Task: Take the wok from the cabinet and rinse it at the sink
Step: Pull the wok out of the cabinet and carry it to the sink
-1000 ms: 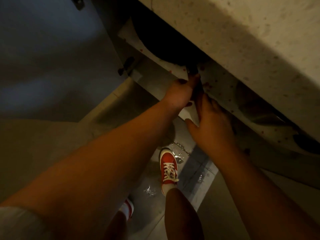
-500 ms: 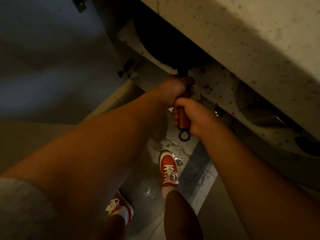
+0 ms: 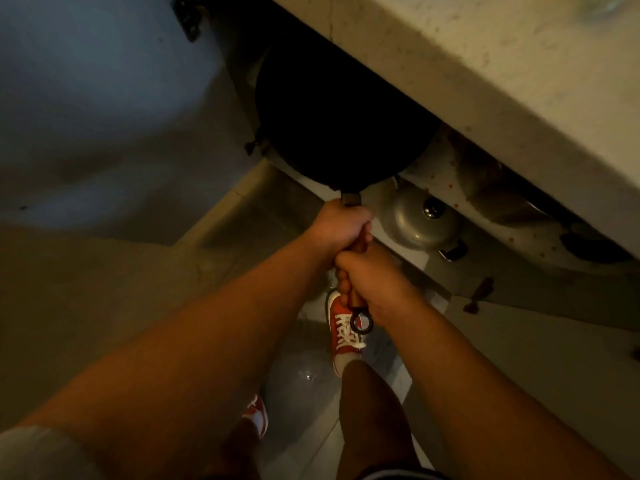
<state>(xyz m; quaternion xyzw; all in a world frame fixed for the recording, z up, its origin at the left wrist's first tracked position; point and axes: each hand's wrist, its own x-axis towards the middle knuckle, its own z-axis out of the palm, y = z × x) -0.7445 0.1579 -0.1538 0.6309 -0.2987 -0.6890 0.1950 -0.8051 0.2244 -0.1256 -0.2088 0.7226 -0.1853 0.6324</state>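
A large black wok (image 3: 332,123) sticks partly out of the low cabinet under the stone countertop (image 3: 502,81); its far side is hidden beneath the counter edge. Its reddish wooden handle runs toward me and ends in a dark metal ring (image 3: 362,323). My left hand (image 3: 341,226) grips the handle close to the wok's rim. My right hand (image 3: 372,284) grips the handle lower down, just above the ring. Both fists are closed around the handle.
The open cabinet door (image 3: 104,109) stands to the left. A metal lid with a knob (image 3: 419,223) lies on the spotted shelf liner to the right of the wok. Darker cookware (image 3: 592,247) sits farther right. My red sneakers (image 3: 343,332) stand on a wet tiled floor.
Both hands went from reaching into the cabinet to gripping the handle. The wok has slid outward toward me, and the metal lid behind it has come into sight.
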